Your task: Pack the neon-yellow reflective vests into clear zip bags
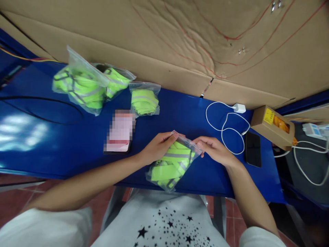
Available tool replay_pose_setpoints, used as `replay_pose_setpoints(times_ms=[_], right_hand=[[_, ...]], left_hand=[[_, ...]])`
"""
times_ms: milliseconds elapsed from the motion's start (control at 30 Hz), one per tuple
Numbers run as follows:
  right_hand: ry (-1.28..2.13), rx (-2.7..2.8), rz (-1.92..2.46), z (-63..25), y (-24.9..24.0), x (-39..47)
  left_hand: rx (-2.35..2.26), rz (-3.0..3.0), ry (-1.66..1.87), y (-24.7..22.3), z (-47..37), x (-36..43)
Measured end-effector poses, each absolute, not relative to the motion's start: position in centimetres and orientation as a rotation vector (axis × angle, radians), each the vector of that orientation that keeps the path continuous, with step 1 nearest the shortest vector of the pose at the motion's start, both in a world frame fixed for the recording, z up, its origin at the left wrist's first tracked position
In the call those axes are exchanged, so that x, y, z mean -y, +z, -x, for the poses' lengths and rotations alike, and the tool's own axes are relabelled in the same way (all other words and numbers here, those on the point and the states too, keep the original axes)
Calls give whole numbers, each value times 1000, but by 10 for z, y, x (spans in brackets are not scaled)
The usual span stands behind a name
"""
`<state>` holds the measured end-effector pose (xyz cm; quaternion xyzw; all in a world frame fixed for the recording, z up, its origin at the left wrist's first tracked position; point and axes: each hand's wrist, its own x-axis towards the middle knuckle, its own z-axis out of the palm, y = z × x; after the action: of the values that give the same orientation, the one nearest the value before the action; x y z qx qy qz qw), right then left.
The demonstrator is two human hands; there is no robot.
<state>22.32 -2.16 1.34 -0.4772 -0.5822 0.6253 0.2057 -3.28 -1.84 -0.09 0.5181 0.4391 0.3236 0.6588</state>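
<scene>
At centre frame, just below the middle, a clear bag [172,163] holding a folded neon-yellow vest with grey reflective bands lies on the blue table [64,144], its lower end reaching toward the table's near edge. The left hand [158,147] grips the bag's upper left corner, fingers closed on the plastic with the fingertips [172,136] at the top seam. The right hand [215,149] grips the upper right corner, its fingertips [198,142] pinched on the same seam; the bag's mouth runs between the two hands and the body of the bag hangs below and between the fingers. In the upper left of the frame lie two larger bags [84,85] of the same vests, overlapping one another, and just right of them a smaller bag [144,100], standing apart from the held one. A pixelated pink item [120,132] lies left of the left hand, near but not touching. Right of the right hand, a white cable [226,128] loops from a charger [239,108] to a dark phone [253,149] lying flat. A brown carton [273,126] sits at the table's right end. Cardboard sheets [180,41] stand along the upper frame behind the table.
</scene>
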Motion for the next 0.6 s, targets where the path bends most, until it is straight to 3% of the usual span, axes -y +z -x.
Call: replay_pose_setpoints(times_ms=[233, 600], right_hand=[[1826, 1423, 1375, -220, 13, 16], [1873, 1322, 1397, -227, 14, 12]], left_hand=[[-948, -831, 766, -3, 31, 17], [-1069, -978, 867, -6, 29, 18]])
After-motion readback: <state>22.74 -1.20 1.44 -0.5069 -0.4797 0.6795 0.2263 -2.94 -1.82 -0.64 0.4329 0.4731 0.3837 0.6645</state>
